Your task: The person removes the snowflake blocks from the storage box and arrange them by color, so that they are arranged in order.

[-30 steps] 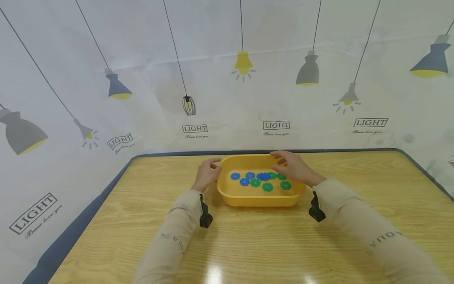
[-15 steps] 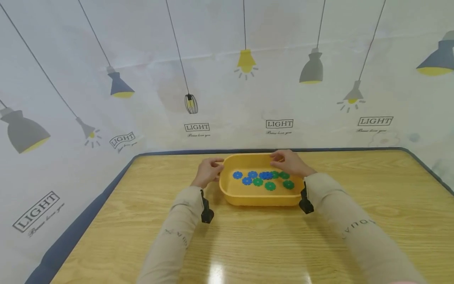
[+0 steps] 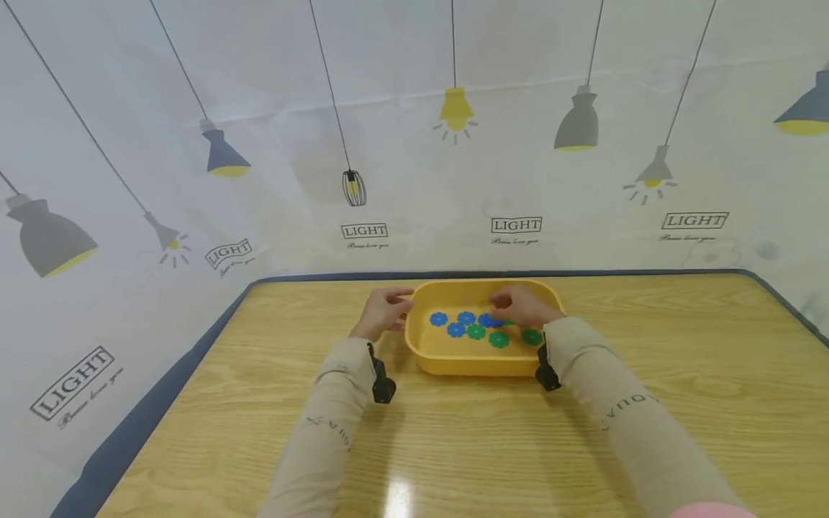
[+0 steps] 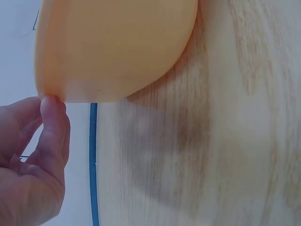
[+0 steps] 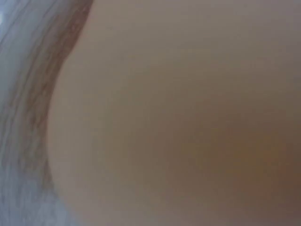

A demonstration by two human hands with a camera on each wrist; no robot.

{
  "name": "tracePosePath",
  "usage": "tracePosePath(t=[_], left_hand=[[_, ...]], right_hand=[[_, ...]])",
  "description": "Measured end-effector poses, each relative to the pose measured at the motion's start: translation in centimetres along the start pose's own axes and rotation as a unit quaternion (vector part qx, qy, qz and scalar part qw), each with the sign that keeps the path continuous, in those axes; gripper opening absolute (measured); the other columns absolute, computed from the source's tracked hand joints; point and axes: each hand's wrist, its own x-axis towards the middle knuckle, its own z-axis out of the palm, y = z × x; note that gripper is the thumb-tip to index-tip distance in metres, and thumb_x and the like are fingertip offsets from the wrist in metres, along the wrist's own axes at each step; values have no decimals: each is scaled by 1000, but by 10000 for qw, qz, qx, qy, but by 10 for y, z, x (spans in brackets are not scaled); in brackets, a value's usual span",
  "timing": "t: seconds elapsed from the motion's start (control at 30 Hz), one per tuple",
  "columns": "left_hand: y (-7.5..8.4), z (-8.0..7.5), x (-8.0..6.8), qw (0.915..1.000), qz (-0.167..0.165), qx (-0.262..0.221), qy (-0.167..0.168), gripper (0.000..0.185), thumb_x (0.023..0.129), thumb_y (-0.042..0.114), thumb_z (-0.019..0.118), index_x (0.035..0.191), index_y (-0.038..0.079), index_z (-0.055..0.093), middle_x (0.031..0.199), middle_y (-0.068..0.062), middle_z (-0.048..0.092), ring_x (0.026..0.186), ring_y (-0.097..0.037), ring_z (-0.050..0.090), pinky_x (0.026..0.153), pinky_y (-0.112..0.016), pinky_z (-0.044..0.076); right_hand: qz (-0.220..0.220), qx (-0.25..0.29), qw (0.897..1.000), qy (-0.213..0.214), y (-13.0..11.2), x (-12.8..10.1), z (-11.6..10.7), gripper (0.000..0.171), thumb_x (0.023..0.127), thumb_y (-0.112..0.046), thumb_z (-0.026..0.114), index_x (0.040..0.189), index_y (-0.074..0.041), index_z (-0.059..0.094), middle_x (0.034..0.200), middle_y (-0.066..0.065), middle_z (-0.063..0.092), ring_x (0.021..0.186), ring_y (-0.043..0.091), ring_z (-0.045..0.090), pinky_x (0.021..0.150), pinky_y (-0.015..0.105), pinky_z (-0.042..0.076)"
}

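Observation:
A yellow tray [image 3: 476, 363] stands on the wooden table [image 3: 453, 446] and holds several blue gear discs [image 3: 456, 329] and green gear discs [image 3: 499, 339]. My left hand [image 3: 400, 301] grips the tray's left rim. In the left wrist view its fingertip [image 4: 52, 106] presses against the tray's outer wall [image 4: 117, 47]. My right hand [image 3: 501, 306] is lowered into the tray, fingers bent over a blue disc [image 3: 487, 321] and hiding the pieces beneath. Whether it pinches one is hidden. The right wrist view is a blur, filled with the tray's wall [image 5: 188, 117].
The table has a dark blue edge [image 3: 194, 352] and backs onto a white cloth wall printed with lamps [image 3: 456, 115]. Black wrist cameras [image 3: 382, 388] sit on both beige sleeves. Bare wood lies on all sides of the tray.
My right hand has dropped from above the tray's far rim down onto the discs. The left hand stays on the left rim. The head view has shifted slightly.

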Motion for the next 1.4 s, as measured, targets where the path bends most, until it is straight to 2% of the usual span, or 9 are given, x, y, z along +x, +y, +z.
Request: tracePosePath(t=[0.2,0.5,0.77,1.03,1.23,1.4], left_hand=[[-2,1,0,9999,-32,-85,-72,35,87,9,56,122,6,54,105,-20,58,87,-31,60,53,-24,51],[-3,0,0,9996,-138,-219,-100,35,88,11,55,123,8,54,105,-20,58,87,-31,59,53,-21,49],[-3,0,-1,9987,-267,-411,-106,35,88,10,55,122,9,54,106,-18,57,91,-32,58,53,-20,49],[-4,0,-1,9988,-210,-438,-91,35,87,9,56,122,7,54,106,-18,57,89,-31,59,54,-23,50],[-5,0,0,9991,-152,-388,-69,34,87,10,55,122,8,55,105,-19,58,85,-28,60,53,-22,50],[-5,0,0,9993,-129,-346,-21,34,87,10,56,121,7,55,102,-17,59,77,-21,61,54,-24,50]], right_hand=[[221,26,9996,-163,3,1,2,41,81,-1,60,117,15,48,114,27,52,106,36,48,90,41,39],[-49,-383,9989,-267,5,2,3,40,78,-1,63,114,13,51,109,26,55,101,36,52,86,41,42],[-51,-485,9986,-224,10,3,2,38,77,-5,65,110,11,55,101,23,59,93,33,55,79,39,46],[-50,-736,9969,-258,10,4,3,29,75,-6,68,101,7,62,91,17,61,86,28,55,76,38,46],[-54,-619,9979,-186,9,3,2,25,76,-5,66,96,9,61,89,16,61,84,26,54,76,37,46],[101,-206,9996,-178,7,-1,0,19,80,0,60,95,11,58,88,15,59,77,22,53,67,31,47]])
